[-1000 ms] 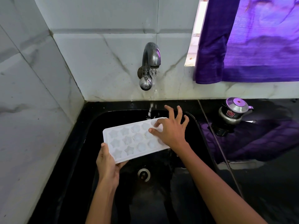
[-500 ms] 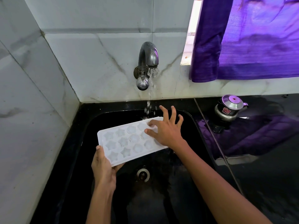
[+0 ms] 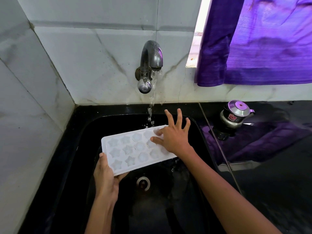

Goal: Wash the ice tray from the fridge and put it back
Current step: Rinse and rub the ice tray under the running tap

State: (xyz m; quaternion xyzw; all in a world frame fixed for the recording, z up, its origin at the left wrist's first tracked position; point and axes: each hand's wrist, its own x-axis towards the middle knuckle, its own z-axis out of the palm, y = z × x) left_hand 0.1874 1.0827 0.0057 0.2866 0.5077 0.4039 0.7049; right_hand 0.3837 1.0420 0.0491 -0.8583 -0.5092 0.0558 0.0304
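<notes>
At the left side of the black sink (image 3: 81, 149), the left hand (image 3: 107, 176) grips the near left corner of the ice tray (image 3: 133, 149), thumb on top of the rim and fingers curled underneath. The 1 tray is held above the basin, tilted slightly, not resting on the bottom; the drain (image 3: 143, 182) shows below its near edge. It looks like thin, light white plastic, fairly stiff but likely to flex if twisted, and wet, so probably slippery; the flat rim at the short ends seems the safest hold. About 15 star and flower moulds show in 3 rows; those under the right hand are hidden. Above the sink's back edge, 1 tap (image 3: 150, 65) runs, its stream falling just past the tray's far edge. The right hand (image 3: 173, 137) lies spread wide on the tray's right end, fingertips rubbing the moulds, holding nothing. On the counter right of the sink stands 1 small metal pot (image 3: 236, 115), under 1 purple curtain (image 3: 261, 39).
</notes>
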